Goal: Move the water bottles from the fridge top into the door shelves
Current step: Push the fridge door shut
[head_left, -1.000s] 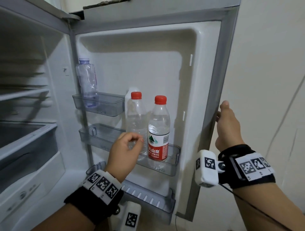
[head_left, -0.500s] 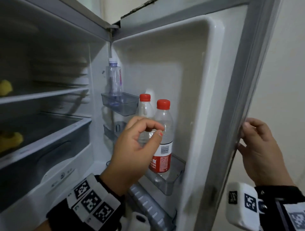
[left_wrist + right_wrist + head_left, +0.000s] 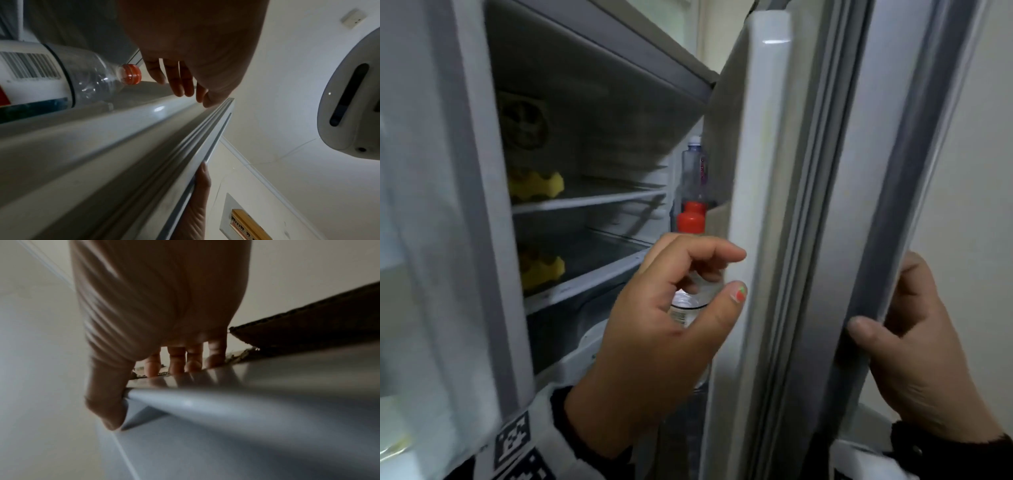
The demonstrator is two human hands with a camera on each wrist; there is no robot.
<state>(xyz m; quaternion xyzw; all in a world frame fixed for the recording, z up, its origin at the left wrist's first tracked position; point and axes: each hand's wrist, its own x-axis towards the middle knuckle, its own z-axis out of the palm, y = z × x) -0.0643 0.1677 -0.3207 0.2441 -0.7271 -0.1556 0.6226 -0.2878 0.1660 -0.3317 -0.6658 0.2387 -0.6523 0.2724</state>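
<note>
Two red-capped water bottles (image 3: pixel 690 221) stand in the door shelf, mostly hidden behind my left hand and the door's inner rim. A taller clear bottle (image 3: pixel 693 168) stands in a higher door shelf behind them. My left hand (image 3: pixel 736 274) hovers in front of the bottles with loosely curled fingers and holds nothing. In the left wrist view the nearest bottle (image 3: pixel 86 78) lies apart from my left hand's fingers (image 3: pixel 185 87). My right hand (image 3: pixel 887 301) grips the outer edge of the fridge door (image 3: pixel 791 240), thumb on the inside. The right wrist view shows my right hand (image 3: pixel 144 386) clamped on that edge.
The door stands partly swung in, leaving a narrow gap to the fridge body. Yellow items (image 3: pixel 536 186) lie on the inner shelves, another (image 3: pixel 541 270) lower down. A pale wall (image 3: pixel 979 240) is close on the right. Torn cardboard (image 3: pixel 308 331) lies on the fridge top.
The door has swung far toward the fridge body with my right hand on its edge. My left hand has drawn back from the bottles and no longer touches them.
</note>
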